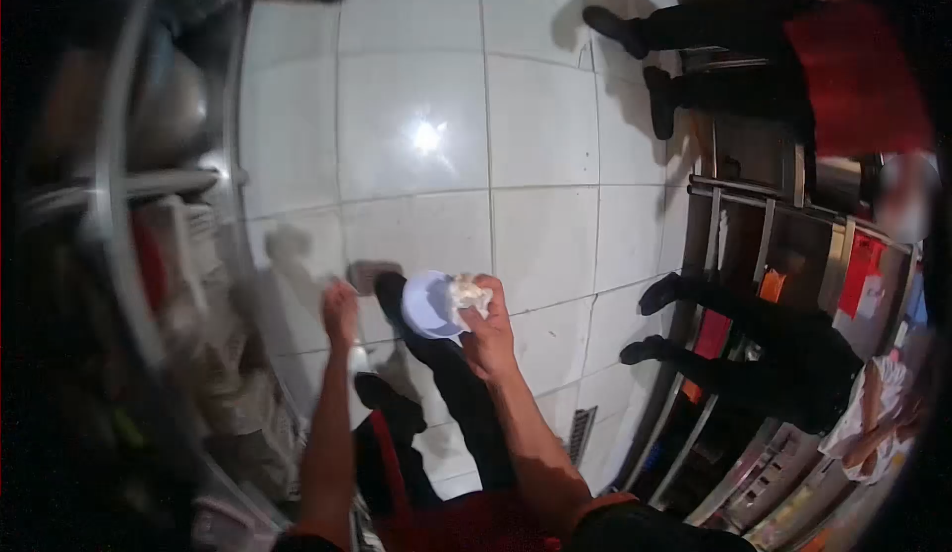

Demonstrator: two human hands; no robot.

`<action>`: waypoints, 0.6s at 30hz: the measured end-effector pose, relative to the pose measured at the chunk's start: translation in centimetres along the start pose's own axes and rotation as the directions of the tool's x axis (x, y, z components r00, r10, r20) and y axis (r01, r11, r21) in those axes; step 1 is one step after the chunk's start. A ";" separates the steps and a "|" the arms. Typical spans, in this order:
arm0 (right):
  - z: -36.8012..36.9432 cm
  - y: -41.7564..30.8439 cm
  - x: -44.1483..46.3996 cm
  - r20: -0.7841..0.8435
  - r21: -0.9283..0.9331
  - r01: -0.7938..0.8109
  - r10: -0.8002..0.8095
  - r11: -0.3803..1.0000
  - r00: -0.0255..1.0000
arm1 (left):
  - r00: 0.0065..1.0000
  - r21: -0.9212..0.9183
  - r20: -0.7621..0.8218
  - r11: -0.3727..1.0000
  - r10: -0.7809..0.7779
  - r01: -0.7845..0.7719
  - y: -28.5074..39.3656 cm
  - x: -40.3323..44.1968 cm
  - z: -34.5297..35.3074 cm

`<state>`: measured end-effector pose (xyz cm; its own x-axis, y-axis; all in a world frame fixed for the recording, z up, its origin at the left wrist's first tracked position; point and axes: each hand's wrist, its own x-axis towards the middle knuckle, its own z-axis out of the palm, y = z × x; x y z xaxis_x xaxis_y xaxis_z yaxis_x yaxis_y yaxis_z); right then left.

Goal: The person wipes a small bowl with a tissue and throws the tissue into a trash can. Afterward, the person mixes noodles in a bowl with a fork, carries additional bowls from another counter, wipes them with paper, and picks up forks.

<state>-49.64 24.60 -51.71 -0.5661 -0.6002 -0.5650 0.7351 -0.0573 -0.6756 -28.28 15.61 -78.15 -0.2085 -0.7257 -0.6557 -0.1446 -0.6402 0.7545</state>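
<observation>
A pale, crumpled piece is gripped between the thumb and fingers of the right hand, a little right of and below the centre of the frame; whether it is cloth or something else cannot be told. It is seen against the right-hand rim of a whitish bowl, which seems to be held in the same grip. The left hand, left of the bowl, is blurred and loosely curled; whether anything is held in it cannot be told. Both hands are held above a white tiled floor. At the right, a person in red is seen above a second person in dark trousers. The left side is lined with metal rails.
</observation>
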 end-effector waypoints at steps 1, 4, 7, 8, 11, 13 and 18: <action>-0.3 -2.5 -1.2 -0.070 0.027 0.003 -0.001 1.000 0.998 | 0.994 -0.195 0.082 0.977 -0.069 0.084 5.3 -6.1 1.8; 0.7 -8.7 -10.1 -0.269 -0.066 -0.061 0.041 0.996 0.962 | 0.967 -0.094 0.082 0.964 -0.242 0.249 14.6 -21.7 2.5; 2.6 -17.4 -19.7 -0.152 -0.114 -0.006 -0.011 0.993 0.988 | 0.979 -0.112 0.152 0.982 -0.133 0.151 25.8 -35.6 3.1; 4.2 -16.9 -20.4 -0.092 -0.123 -0.025 0.014 0.992 0.996 | 0.987 -0.186 0.119 0.974 -0.105 0.126 27.4 -35.9 1.6; 9.7 -22.0 -24.8 0.081 -0.169 -0.056 0.071 0.984 0.994 | 0.983 -0.152 0.099 0.974 -0.152 0.166 35.7 -40.8 0.7; 13.2 -24.0 -26.7 0.181 -0.205 -0.004 0.042 0.979 0.983 | 0.995 -0.119 0.100 0.993 -0.002 0.014 40.5 -44.5 0.3; 16.7 -28.6 -33.7 0.356 -0.215 0.008 0.071 0.977 0.932 | 0.900 0.040 -0.190 0.919 0.392 -0.391 46.0 -54.5 -2.5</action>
<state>-45.38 33.16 -5.40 -0.3427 -0.8472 -0.4059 0.6330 0.1111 -0.7662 -21.13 25.06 -7.84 -0.0600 -0.9520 -0.3002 -0.0902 -0.2944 0.9514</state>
